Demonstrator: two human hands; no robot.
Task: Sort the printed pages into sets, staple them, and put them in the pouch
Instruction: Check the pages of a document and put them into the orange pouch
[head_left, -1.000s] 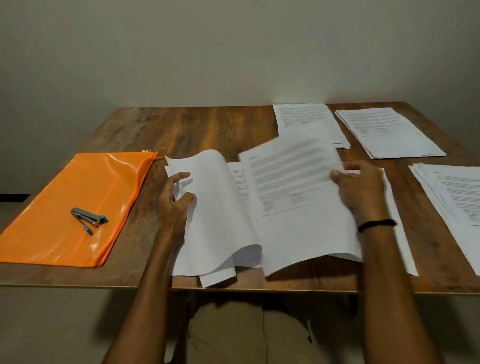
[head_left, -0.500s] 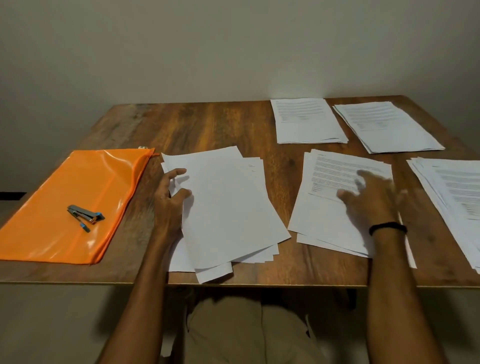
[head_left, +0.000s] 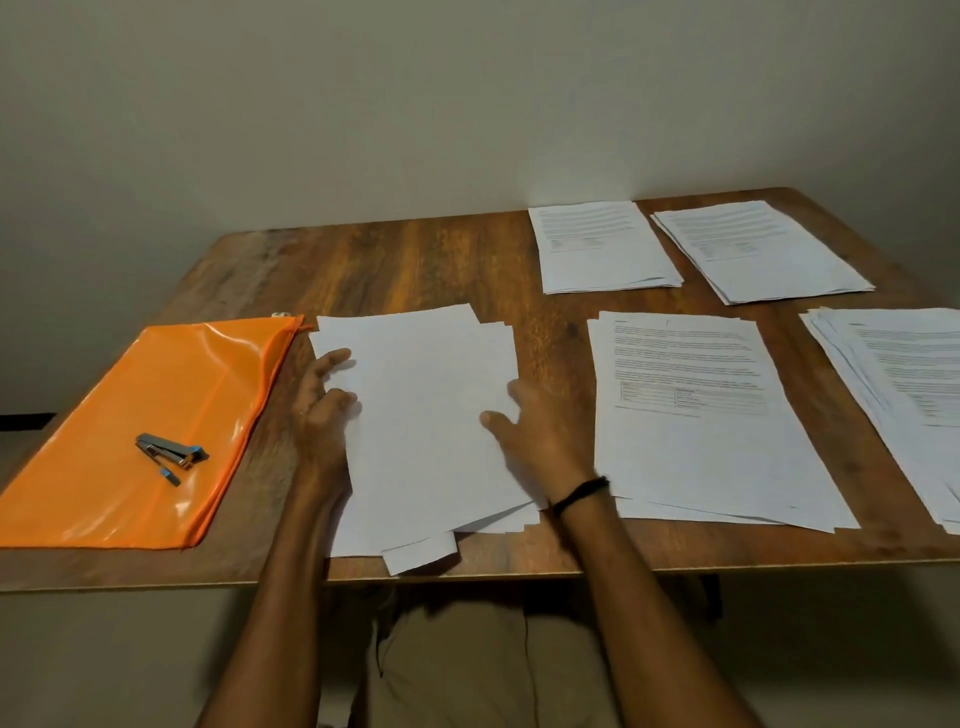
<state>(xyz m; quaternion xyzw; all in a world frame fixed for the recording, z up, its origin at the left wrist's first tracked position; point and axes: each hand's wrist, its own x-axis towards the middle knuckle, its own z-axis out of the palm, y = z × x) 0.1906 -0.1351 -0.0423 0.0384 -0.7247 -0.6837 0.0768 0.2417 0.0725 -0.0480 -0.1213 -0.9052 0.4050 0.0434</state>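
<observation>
- Face-down stack (head_left: 426, 415) lies at the near edge of the surface (head_left: 415, 260), sheets fanned.
- Left grip (head_left: 322, 410) is at its left edge, thumb and forefinger on top — pinching or not, cannot tell.
- Right grip (head_left: 540, 431) is spread loose, resting on its right edge.
- Printed piles (head_left: 691, 405) lie to the right; orange pouch (head_left: 156, 374) to the left, with the stapler (head_left: 169, 449) on it.

my left hand (head_left: 324, 410) on edge, fingers loosely extended, my right hand (head_left: 540, 431) palm down, fingers spread, both forearms stretched forward
</observation>
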